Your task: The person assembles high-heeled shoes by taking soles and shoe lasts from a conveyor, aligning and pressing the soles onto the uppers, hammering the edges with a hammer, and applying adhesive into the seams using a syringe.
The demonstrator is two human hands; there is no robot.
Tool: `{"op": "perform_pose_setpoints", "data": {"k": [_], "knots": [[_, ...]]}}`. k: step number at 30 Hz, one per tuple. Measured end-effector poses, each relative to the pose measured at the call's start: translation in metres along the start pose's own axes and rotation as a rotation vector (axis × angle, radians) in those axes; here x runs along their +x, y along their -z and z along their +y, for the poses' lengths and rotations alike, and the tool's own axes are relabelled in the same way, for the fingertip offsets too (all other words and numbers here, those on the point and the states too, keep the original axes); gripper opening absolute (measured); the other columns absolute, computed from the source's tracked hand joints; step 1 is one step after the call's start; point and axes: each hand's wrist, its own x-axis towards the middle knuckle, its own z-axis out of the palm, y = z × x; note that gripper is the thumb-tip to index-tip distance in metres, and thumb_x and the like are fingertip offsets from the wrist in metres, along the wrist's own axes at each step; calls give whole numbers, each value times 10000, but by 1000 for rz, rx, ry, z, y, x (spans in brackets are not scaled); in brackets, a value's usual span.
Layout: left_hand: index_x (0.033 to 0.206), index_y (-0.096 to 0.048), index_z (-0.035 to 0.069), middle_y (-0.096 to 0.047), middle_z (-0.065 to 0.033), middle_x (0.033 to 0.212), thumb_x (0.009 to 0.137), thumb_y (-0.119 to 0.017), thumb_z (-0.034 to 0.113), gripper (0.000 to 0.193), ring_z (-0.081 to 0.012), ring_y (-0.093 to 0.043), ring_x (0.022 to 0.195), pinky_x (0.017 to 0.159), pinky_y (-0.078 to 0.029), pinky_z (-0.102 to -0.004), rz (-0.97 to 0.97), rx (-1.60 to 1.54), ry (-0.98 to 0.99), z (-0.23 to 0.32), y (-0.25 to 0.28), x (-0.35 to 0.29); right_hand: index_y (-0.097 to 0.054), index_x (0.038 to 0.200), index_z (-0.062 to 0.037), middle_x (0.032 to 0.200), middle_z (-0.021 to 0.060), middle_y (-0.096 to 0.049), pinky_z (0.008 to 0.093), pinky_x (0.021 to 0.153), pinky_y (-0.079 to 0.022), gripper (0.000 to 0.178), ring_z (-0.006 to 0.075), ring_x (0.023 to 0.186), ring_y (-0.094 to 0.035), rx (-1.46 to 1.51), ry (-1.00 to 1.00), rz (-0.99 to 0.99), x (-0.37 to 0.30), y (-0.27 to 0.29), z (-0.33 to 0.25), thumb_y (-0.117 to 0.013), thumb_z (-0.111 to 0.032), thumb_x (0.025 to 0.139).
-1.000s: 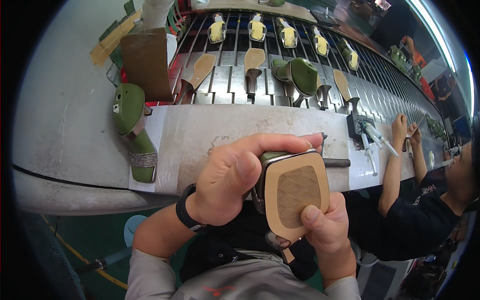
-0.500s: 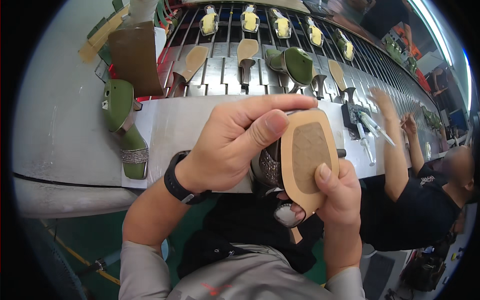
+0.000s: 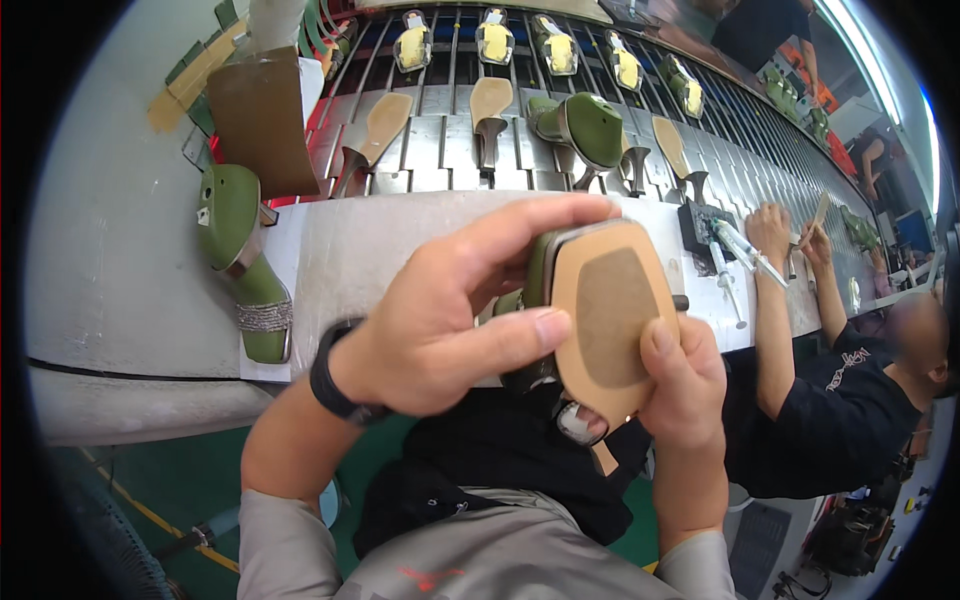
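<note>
A high-heeled sandal on a green shoe last is between my two hands, its tan sole [image 3: 612, 310] facing up, with a darker panel in the middle. My left hand [image 3: 440, 310] wraps the side and toe end, thumb laid on the sole's left edge and index finger along the top. My right hand [image 3: 688, 385] grips the heel end, thumb pressing on the sole. Part of the green last [image 3: 540, 272] shows beneath the left fingers. A silvery-white part and a tan tab stick out below my right hand; most of the upper is hidden.
Another sandal on a green last [image 3: 235, 230] lies left on the bench. Beyond is a conveyor [image 3: 430, 150] with heeled soles, a green-lasted sandal [image 3: 590, 130] and several yellow-filled shoes. Right stands a black holder [image 3: 700, 230] with syringes [image 3: 735, 255], near a co-worker's hands [image 3: 770, 232].
My left hand has shifted, its thumb now straighter and lower on the sole's edge. The sandal has turned slightly, baring more green last. The co-worker's raised hand has come down beside the syringes.
</note>
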Motion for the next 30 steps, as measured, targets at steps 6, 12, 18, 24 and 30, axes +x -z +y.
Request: {"op": "perform_pose_setpoints", "data": {"k": [6, 12, 18, 24, 30], "knots": [[1284, -562, -80, -613, -388, 1353, 1099, -507, 333, 456, -405, -635, 1287, 1105, -498, -537, 266, 79, -6, 20, -32, -52, -717, 1020, 70, 844, 125, -773, 310, 625, -581, 501, 207, 707, -747, -439, 227, -163, -26, -28, 17, -453, -342, 1132], [1115, -577, -26, -697, -379, 1180, 1031, -620, 247, 288, -408, -707, 1181, 1118, -490, -578, 403, 171, 21, 39, -35, -75, -665, 866, -19, 618, 100, -540, 389, 479, -452, 233, 295, 491, -549, -583, 344, -196, -27, -52, 28, -641, -180, 1033], [1020, -527, 25, -744, -303, 1040, 956, -714, 143, 230, -384, -757, 1048, 1104, -512, -562, 457, 281, 76, 50, -29, -80, -664, 858, -27, 636, 96, -578, 391, 480, -477, 200, 294, 502, -590, -670, 375, -187, -17, -70, 29, -697, -172, 993], [1079, -465, 46, -715, -187, 947, 919, -732, 148, 328, -295, -756, 888, 1045, -563, -544, 677, 328, 12, 47, -20, -81, -713, 911, -29, 636, 104, -603, 397, 485, -490, 118, 287, 527, -615, -560, 364, -233, -1, -71, 38, -742, -137, 948], [1103, -583, 1, -701, -116, 932, 836, -798, 197, 394, -223, -700, 893, 993, -580, -510, 517, 902, -13, 51, -3, -89, -713, 846, -31, 638, 91, -607, 387, 469, -471, 122, 275, 502, -590, -615, 419, -112, 3, -77, 42, -737, -102, 942]]}}
